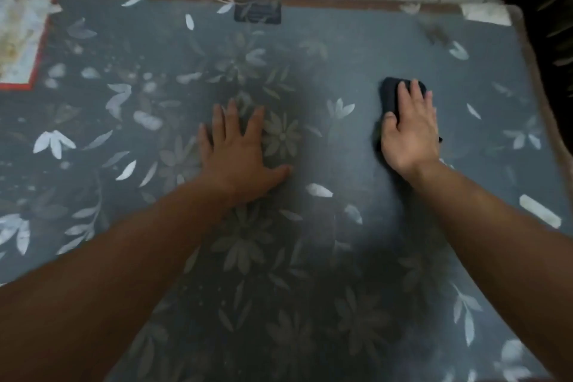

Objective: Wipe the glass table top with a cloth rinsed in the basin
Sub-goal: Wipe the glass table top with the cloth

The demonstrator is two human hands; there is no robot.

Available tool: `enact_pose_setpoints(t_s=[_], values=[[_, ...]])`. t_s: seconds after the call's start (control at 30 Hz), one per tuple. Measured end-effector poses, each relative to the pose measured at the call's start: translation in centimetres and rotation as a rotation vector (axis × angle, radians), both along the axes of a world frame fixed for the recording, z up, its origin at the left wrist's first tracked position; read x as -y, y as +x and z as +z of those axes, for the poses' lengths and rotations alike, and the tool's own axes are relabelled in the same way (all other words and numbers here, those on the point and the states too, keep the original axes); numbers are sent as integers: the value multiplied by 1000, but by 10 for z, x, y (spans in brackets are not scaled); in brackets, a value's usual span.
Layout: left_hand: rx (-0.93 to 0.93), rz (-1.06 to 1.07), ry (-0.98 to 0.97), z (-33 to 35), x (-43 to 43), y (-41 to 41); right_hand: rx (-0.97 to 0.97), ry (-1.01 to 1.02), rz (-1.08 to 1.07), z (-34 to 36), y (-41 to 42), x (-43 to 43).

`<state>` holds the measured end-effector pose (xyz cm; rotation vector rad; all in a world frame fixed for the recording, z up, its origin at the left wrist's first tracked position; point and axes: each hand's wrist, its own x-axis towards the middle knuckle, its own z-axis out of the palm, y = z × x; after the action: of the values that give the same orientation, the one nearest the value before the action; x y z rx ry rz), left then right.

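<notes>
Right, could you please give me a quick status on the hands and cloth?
Left hand flat on floral glass table top. Right hand pressing dark folded cloth. Nothing in the way.

The rectangular glass table top (356, 49) shows slate grey-blue with a print of pale white leaves and muted grey daisy-like flowers, edged by a brown border at the frame's top and right. The folded cloth (391, 93) at right of centre is dark navy, nearly black. At upper left lies a white, yellow-stained sheet with a red edge (21, 40).
</notes>
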<state>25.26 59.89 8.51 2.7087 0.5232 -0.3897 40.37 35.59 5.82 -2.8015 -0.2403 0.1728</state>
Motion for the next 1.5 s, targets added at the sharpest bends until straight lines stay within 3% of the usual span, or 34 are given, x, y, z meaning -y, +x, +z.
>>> enact_pose_setpoints(t_s=[0.1,0.23,0.3,0.47,0.63,0.77,0.97,1.17,1.23,1.33,1.5], values=[[-128,32,-16,-5,2,33,16,2,116,5,32,-29],[-245,33,-27,-8,1,45,10,36,501,4,10,-41],[-268,20,-29,-9,1,46,-4,40,582,1,11,-26],[-340,3,-52,-6,-1,49,25,21,369,-1,71,-51],[-384,4,-71,0,0,51,32,-13,658,3,-15,-46],[-393,15,-79,3,2,52,11,23,722,0,-29,-32],[-383,45,-112,1,-1,54,34,-8,478,1,-4,-69],[-352,75,-130,-2,-1,54,-58,62,779,10,-59,-28],[-330,62,-122,-2,-2,51,-106,143,649,16,-71,-17],[-267,72,-140,0,-2,48,-63,96,332,28,-91,-14],[-166,117,-93,19,-2,52,-78,71,134,31,-103,-38]])
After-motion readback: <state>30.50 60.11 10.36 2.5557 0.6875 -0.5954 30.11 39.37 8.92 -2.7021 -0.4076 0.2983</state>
